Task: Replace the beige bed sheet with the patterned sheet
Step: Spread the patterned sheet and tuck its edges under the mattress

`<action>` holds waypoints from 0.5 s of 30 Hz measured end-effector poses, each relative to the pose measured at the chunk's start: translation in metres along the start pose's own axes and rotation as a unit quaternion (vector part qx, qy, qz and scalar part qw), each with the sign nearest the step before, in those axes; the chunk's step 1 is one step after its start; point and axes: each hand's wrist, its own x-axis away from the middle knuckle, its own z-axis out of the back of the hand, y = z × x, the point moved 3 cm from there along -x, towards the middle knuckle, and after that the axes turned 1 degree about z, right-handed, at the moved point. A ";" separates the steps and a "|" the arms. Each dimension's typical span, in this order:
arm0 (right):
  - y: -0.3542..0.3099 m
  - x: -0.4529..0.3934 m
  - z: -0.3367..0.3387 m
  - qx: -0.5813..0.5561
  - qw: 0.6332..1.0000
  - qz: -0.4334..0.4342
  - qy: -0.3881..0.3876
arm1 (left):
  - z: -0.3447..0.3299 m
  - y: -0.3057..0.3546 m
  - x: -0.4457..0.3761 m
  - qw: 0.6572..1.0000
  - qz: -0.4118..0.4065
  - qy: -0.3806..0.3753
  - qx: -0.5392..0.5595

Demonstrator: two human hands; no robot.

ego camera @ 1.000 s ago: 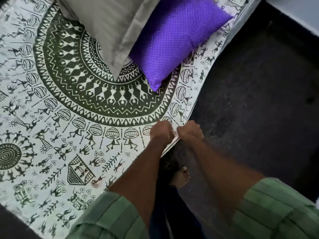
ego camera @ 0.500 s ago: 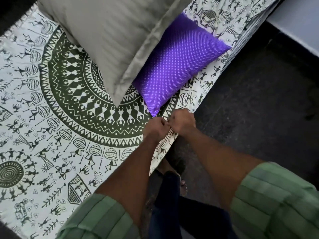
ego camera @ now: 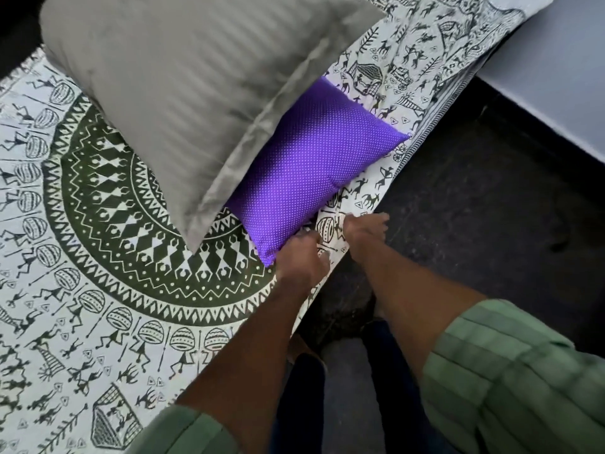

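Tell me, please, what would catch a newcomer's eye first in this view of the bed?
The patterned sheet, white with dark figures round a big dark-green circle, covers the bed on the left. A bright purple cushion lies near the bed's right edge, partly under a large grey pillow. Just below the cushion, the left hand and right hand work at the sheet's edge, beside the dark floor.

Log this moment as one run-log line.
stage: adjusting edge | left hand: grips patterned sheet edge | right hand: grips same edge | grey pillow, purple cushion on sheet
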 end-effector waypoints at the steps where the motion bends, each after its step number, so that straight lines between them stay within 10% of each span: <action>1: 0.005 -0.013 -0.008 -0.027 0.999 -0.012 -0.044 | -0.006 0.005 -0.006 1.000 -0.012 0.001 -0.020; 15: 0.073 -0.068 0.017 0.096 0.980 0.114 -0.131 | -0.058 0.067 -0.047 0.982 0.001 0.012 -0.188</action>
